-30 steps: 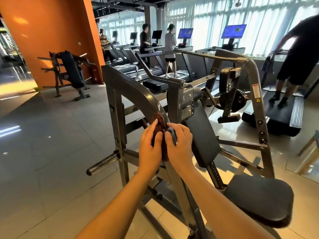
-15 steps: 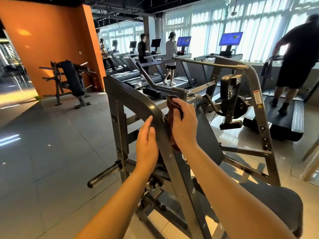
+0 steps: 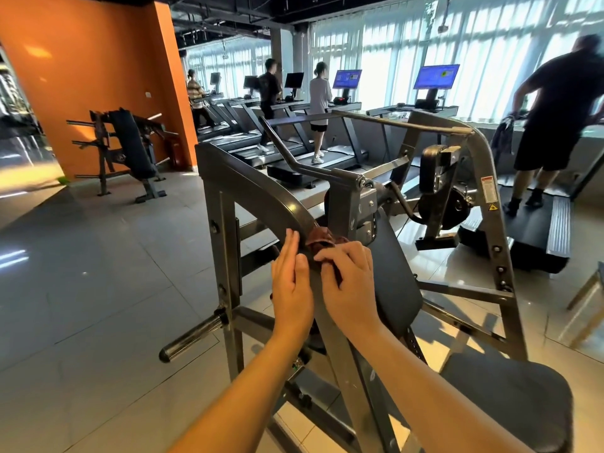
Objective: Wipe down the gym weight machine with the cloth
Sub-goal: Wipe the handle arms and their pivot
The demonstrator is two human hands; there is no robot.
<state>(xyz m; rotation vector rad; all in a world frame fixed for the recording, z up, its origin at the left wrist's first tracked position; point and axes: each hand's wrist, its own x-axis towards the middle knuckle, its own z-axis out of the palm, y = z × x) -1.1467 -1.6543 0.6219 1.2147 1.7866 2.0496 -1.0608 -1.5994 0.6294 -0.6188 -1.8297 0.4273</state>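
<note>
Both forearms reach forward from the bottom edge to the grey weight machine [image 3: 228, 178]. The left hand [image 3: 292, 284] lies flat with fingers straight and together, set against the left side of the machine's curved frame bar [image 3: 261, 191] and holding nothing. The right hand [image 3: 352, 287] has its fingers curled over a bunched reddish-brown cloth [image 3: 322, 239], gripping it against the top of that bar, just below the pivot housing and beside the black back pad [image 3: 395, 282]. A white warning label [image 3: 488, 188] with a red header and a yellow triangle beneath it sits on the right upright; its writing is too small to read.
</note>
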